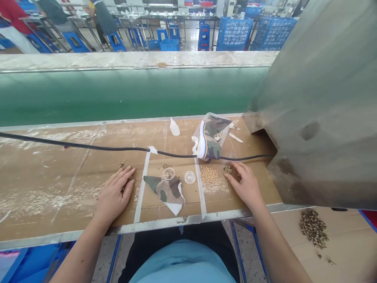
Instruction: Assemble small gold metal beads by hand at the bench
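My left hand (pixel 115 192) lies flat on the cardboard-covered bench, fingers stretched out, partly covering small brass-coloured metal pieces (pixel 121 165). On the right, my right hand (pixel 246 184) rests with thumb and fingers apart beside a little cluster of similar metal pieces (pixel 227 169). A heap of small tan beads (pixel 209 175) sits just left of that cluster. Between my hands lies a camouflage fabric scrap (pixel 169 192) with a white underside. A clear round dish (pixel 169 173) rests at its upper edge, and a clear round lid (pixel 190 177) is beside it.
A black cable (pixel 123 148) crosses the bench, taped down. Behind it lie a clear bag with camouflage fabric (pixel 213 137) and a white piece (pixel 174 127). A large metal housing (pixel 321 118) blocks the right. More metal pieces (pixel 313 228) lie lower right. A green conveyor belt (pixel 132 94) runs beyond.
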### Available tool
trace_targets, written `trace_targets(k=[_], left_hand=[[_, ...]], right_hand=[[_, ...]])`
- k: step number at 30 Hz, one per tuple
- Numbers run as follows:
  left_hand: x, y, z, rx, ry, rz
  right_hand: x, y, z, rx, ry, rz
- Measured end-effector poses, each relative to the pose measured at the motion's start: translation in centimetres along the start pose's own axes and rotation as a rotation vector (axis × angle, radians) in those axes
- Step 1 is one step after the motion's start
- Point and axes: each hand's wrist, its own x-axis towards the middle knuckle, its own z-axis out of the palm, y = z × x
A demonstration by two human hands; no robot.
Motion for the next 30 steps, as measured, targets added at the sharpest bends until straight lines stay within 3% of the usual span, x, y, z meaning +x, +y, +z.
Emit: trace_targets(k=[8,17,24,30], left_hand=[[0.0,0.0,0.0,-0.001,-0.002,-0.003],[0.0,0.0,-0.2,0.003,-0.001,-0.006],[0.1,0.0,0.0,0.002,0.024,0.017],[0.6,-0.7,0.7,-0.118,0.130,0.122]], right_hand=[[0.3,0.2,-0.2,-0.003,-0.047,-0.045],[0.4,-0.4,0.4,-0.048,-0.042,-0.198],[0.0,-0.5,0.1,-0.057,0.044,-0.079],[-0.9,-0.7,-0.6,-0.035,0.019,-0.015]])
